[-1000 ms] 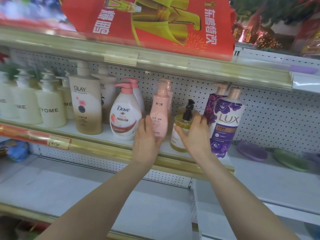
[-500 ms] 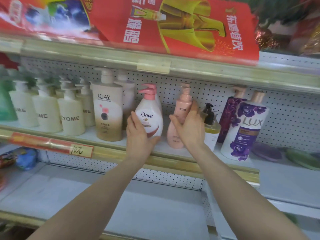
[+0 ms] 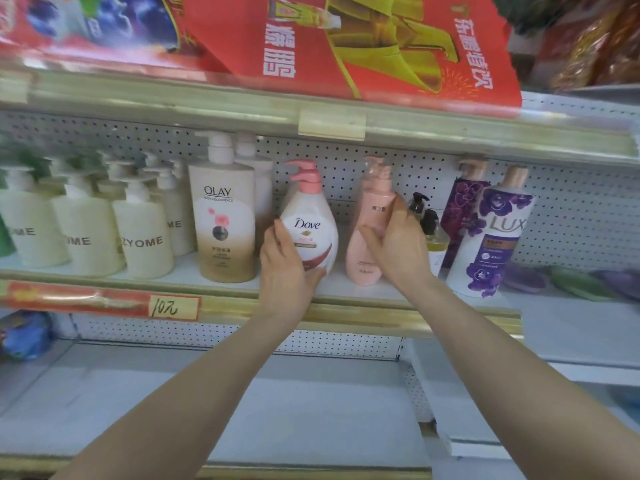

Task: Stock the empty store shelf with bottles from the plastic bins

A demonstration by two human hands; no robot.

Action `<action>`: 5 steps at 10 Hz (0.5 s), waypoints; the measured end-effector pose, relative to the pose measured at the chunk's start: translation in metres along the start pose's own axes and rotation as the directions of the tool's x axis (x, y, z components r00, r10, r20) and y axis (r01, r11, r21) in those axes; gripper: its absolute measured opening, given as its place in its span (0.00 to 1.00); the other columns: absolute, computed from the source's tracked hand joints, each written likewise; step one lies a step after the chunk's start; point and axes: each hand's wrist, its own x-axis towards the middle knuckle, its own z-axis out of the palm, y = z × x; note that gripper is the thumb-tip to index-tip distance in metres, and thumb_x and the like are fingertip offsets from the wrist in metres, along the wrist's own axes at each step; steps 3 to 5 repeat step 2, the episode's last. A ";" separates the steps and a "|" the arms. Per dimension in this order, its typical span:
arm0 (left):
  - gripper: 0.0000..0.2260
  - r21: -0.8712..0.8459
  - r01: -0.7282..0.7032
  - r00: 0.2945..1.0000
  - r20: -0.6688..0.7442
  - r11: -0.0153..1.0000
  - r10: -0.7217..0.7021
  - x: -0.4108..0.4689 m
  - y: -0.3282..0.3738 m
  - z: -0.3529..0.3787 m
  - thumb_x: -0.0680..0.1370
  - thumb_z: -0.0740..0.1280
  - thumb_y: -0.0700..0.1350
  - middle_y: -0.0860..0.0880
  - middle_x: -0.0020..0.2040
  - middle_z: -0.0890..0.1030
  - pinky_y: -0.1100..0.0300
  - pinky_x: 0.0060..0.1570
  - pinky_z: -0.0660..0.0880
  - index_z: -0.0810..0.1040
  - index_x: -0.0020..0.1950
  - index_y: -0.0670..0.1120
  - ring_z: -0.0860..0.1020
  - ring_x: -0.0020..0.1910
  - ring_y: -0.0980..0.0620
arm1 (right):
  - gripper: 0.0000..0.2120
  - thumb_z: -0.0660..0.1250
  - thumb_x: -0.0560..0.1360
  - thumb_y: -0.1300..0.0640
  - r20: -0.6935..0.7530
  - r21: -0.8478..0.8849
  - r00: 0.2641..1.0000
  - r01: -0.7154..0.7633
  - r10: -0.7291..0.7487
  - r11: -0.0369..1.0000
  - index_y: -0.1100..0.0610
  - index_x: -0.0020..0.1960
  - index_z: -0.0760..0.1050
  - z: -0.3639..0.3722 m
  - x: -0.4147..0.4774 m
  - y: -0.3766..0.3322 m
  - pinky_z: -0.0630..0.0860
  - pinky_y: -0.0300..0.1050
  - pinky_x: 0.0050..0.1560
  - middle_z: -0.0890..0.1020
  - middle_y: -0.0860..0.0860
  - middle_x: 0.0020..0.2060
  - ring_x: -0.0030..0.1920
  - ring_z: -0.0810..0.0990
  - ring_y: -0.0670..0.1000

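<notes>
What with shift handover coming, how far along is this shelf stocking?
Done: the middle shelf already carries Zyome bottles, an Olay bottle and Lux bottles. In hand: the left hand grips the Dove bottle, the right hand holds the pink bottle, both between those. Left: the lower shelf shows no bottles; the bins are out of view, so remaining stock is unknown.

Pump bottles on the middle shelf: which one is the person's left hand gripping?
The white Dove bottle with the pink pump; the left hand wraps its lower body. The right hand holds the plain pink bottle beside it.
</notes>
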 end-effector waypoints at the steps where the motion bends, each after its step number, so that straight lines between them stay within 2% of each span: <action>1: 0.42 0.020 -0.188 0.982 0.005 0.982 0.188 -0.004 -0.012 -0.022 0.72 0.73 0.51 0.35 0.72 0.61 0.47 0.69 0.64 0.54 0.76 0.36 0.64 0.69 0.35 | 0.32 0.69 0.73 0.52 -0.072 -0.233 0.984 0.145 -0.166 0.962 0.66 0.71 0.63 -0.015 -0.016 -0.002 0.74 0.56 0.54 0.75 0.64 0.57 0.55 0.75 0.64; 2: 0.34 0.091 -0.369 0.928 0.091 0.925 0.361 0.001 -0.015 -0.051 0.73 0.72 0.50 0.39 0.70 0.67 0.48 0.65 0.67 0.62 0.74 0.39 0.68 0.67 0.39 | 0.31 0.69 0.74 0.54 0.026 -0.385 0.917 0.376 -0.398 0.843 0.64 0.72 0.65 -0.035 -0.032 -0.014 0.72 0.60 0.63 0.73 0.63 0.66 0.66 0.71 0.65; 5: 0.34 0.091 -0.369 0.928 0.091 0.925 0.361 0.001 -0.015 -0.051 0.73 0.72 0.50 0.39 0.70 0.67 0.48 0.65 0.67 0.62 0.74 0.39 0.68 0.67 0.39 | 0.31 0.69 0.74 0.54 0.026 -0.385 0.917 0.376 -0.398 0.843 0.64 0.72 0.65 -0.035 -0.032 -0.014 0.72 0.60 0.63 0.73 0.63 0.66 0.66 0.71 0.65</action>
